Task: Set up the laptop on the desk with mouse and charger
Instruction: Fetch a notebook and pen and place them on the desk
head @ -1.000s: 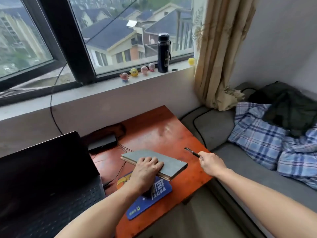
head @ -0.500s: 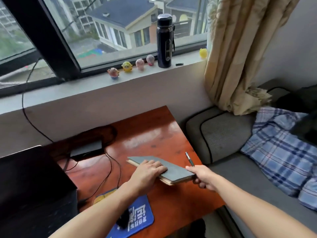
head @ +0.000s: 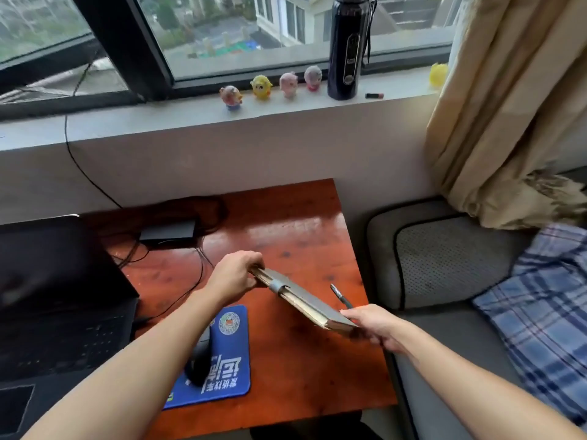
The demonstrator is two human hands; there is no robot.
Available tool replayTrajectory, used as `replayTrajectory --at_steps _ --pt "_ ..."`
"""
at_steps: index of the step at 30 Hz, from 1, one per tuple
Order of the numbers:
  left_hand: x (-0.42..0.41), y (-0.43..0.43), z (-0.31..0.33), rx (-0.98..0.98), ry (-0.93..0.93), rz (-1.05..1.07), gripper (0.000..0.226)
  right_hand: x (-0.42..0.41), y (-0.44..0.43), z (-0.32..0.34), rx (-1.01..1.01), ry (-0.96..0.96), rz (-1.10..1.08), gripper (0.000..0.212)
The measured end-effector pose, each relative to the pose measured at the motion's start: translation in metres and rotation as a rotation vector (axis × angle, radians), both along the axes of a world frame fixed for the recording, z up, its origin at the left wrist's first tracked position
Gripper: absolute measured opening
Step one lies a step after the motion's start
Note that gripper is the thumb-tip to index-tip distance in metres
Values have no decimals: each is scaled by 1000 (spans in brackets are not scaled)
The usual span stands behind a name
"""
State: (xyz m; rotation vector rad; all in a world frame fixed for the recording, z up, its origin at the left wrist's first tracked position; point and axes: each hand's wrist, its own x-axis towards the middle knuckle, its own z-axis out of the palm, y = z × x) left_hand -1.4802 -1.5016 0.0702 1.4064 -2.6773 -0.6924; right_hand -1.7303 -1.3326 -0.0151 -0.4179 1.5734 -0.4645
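The left grip (head: pixel 236 274) is clenched on the far end of a slim, grey-covered notebook (head: pixel 305 295), fingers curled over its upper edge. The right grip (head: pixel 374 327) grasps the near corner of the same notebook and also pinches a thin dark pen (head: pixel 341 298), which juts out beyond the knuckles. The notebook is flat and rectangular, tilted so its pale page edge shows, with a grey band on that edge. It is held above the glossy red-brown wooden worktop (head: pixel 301 230). Left of the left grip stands the open matte-black laptop (head: pixel 63 296). Nearer than that grip, partly under the forearm, the black mouse (head: pixel 198 360) sits on a blue round-cornered mouse pad (head: pixel 230 373). Beyond the left grip, the flat black charger brick (head: pixel 168 231) lies at the worktop's rear edge, thin cables (head: pixel 198 268) trailing from it. A broad stretch of polished wood lies between the notebook and the rear edge. Right of the right grip, the worktop's edge meets a grey textured sofa cushion (head: pixel 444 258).
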Motion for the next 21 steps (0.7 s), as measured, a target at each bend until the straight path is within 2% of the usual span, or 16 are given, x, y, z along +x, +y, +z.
replayTrajectory --at_steps 1,3,7,10,12,14,16,18,21 --pt "-3 -1 3 28 -12 -37 24 -3 -1 2 -35 82 36 13" --pt "-6 -4 11 109 41 -33 21 -9 -4 10 -75 101 39 16" --pt "-6 -11 19 304 130 42 25 -30 -16 26 -107 -61 -94 39" --pt "0 -10 9 481 193 217 28 -34 -25 34 -144 -142 -93 56" --pt "4 -6 -5 567 283 386 32 -30 -26 37 -181 -78 -34 53" --pt "6 -2 -20 598 371 541 43 -25 -23 33 -201 -39 -29 36" --pt "6 4 -34 609 479 709 48 -21 -17 25 -186 -73 -80 21" --pt "7 13 -51 635 565 853 50 -16 -9 16 -147 -110 -180 16" --pt "13 34 -77 620 504 1026 56 -1 3 0 -98 -185 -319 15"
